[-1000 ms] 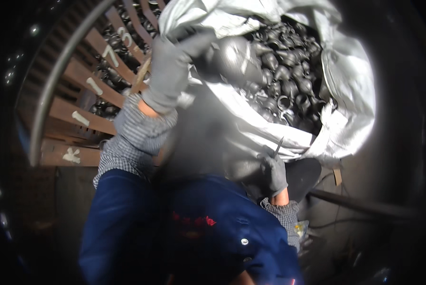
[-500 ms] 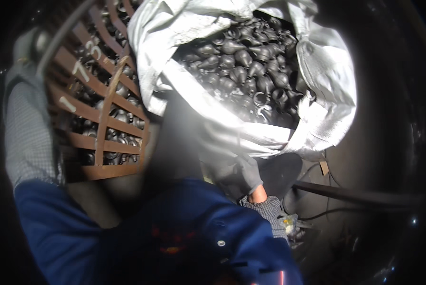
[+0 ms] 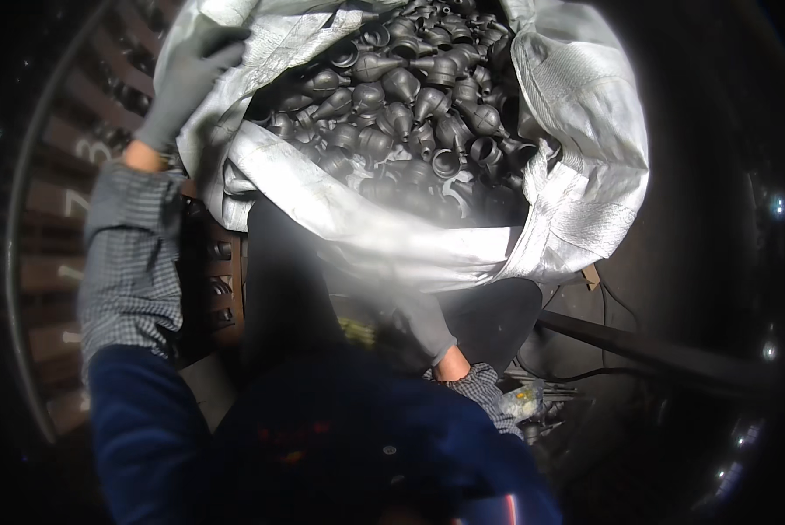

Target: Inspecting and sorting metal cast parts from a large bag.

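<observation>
A large white woven bag [image 3: 576, 79] with a folded-back rim holds many dark grey bulb-shaped metal fittings [image 3: 401, 85], some showing round open ends. My left hand [image 3: 191, 83], in a grey glove, is over the bag's left rim with its fingers stretched to the right and partly apart. Nothing shows between them. Below the bag's front edge, between my knees, is my right hand [image 3: 427, 328], also gloved in grey. Haze and the bag's edge hide its fingers, so what it may hold is not visible.
On the left stands a brown slatted metal crate [image 3: 55, 210] with metal parts inside. A dark bar [image 3: 637, 346] runs off to the right, with a cable [image 3: 576, 376] near it. A clear plastic packet [image 3: 523, 401] lies beyond my right sleeve.
My left hand has come from the crate at the far left over to the bag's left rim. The view has shifted toward the left. My right hand remains below the bag's front edge.
</observation>
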`<state>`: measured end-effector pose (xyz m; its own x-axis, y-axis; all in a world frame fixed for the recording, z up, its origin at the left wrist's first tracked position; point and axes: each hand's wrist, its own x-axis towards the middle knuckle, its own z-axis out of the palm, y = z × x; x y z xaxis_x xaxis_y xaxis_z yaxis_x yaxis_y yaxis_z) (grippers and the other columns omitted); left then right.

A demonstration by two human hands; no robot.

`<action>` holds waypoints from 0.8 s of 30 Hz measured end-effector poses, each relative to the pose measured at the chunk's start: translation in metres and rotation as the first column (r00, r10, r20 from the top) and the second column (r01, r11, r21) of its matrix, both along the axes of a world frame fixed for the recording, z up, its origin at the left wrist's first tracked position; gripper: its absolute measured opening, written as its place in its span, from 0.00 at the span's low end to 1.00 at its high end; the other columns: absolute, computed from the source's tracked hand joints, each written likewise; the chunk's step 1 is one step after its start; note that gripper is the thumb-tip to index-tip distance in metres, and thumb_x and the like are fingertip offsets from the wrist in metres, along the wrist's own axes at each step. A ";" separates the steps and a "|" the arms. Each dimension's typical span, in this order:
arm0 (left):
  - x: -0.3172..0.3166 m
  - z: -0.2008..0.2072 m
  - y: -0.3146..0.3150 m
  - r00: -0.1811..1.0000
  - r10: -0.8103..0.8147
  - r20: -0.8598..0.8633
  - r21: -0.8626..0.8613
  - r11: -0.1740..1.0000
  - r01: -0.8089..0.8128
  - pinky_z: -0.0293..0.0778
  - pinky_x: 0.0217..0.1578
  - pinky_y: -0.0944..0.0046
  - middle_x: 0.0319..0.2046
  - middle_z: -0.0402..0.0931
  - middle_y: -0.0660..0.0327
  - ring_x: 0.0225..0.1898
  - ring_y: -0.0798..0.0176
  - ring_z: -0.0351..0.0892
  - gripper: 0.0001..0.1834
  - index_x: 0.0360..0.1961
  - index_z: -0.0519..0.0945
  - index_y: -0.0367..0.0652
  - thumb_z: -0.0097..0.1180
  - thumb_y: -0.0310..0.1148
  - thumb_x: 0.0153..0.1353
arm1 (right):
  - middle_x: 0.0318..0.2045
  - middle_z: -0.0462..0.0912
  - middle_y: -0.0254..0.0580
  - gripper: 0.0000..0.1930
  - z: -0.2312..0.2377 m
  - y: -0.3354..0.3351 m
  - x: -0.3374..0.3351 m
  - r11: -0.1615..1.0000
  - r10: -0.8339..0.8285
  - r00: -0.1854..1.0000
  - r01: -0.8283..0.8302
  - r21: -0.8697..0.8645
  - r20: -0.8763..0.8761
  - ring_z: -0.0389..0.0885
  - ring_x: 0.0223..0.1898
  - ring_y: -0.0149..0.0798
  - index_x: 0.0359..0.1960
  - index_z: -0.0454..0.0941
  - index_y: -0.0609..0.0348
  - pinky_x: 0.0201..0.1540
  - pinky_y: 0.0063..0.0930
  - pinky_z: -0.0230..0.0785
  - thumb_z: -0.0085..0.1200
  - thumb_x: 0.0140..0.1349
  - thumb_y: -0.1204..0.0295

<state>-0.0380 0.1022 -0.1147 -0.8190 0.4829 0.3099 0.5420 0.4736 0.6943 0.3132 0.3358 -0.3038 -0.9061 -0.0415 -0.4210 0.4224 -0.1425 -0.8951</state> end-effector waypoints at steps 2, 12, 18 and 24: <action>-0.004 -0.059 0.047 0.950 -0.105 0.294 0.025 0.994 0.103 0.71 0.42 0.71 0.40 0.80 0.58 0.40 0.69 0.78 0.18 0.47 0.78 0.35 0.54 0.34 0.58 | 0.27 0.79 0.33 0.19 0.001 0.002 -0.005 0.996 -0.036 0.995 0.043 -0.078 0.090 0.66 0.20 0.20 0.58 0.70 0.61 0.22 0.14 0.60 0.41 0.66 0.74; -0.067 -0.287 0.070 0.939 0.273 0.208 -0.713 0.700 -0.046 0.68 0.53 0.54 0.47 0.77 0.49 0.51 0.50 0.75 0.24 0.52 0.75 0.45 0.52 0.40 0.53 | 0.29 0.79 0.32 0.20 -0.002 0.011 -0.027 0.978 -0.006 0.967 0.059 -0.201 0.254 0.65 0.21 0.20 0.59 0.69 0.61 0.24 0.14 0.61 0.43 0.65 0.75; -0.078 -0.315 0.082 0.971 0.180 0.160 -0.907 0.415 0.072 0.69 0.54 0.54 0.52 0.74 0.52 0.54 0.52 0.73 0.25 0.56 0.71 0.46 0.48 0.41 0.57 | 0.31 0.79 0.32 0.19 -0.010 0.009 -0.033 0.983 0.001 0.973 0.041 -0.181 0.229 0.63 0.21 0.19 0.59 0.69 0.62 0.24 0.13 0.60 0.44 0.66 0.76; -0.080 -0.314 0.089 0.953 0.134 0.271 -0.890 0.411 0.195 0.70 0.53 0.54 0.51 0.75 0.54 0.54 0.54 0.74 0.22 0.51 0.76 0.47 0.53 0.41 0.55 | 0.30 0.79 0.32 0.19 -0.012 0.006 -0.034 0.975 0.001 0.963 0.060 -0.216 0.270 0.63 0.21 0.19 0.59 0.69 0.61 0.25 0.13 0.60 0.44 0.66 0.76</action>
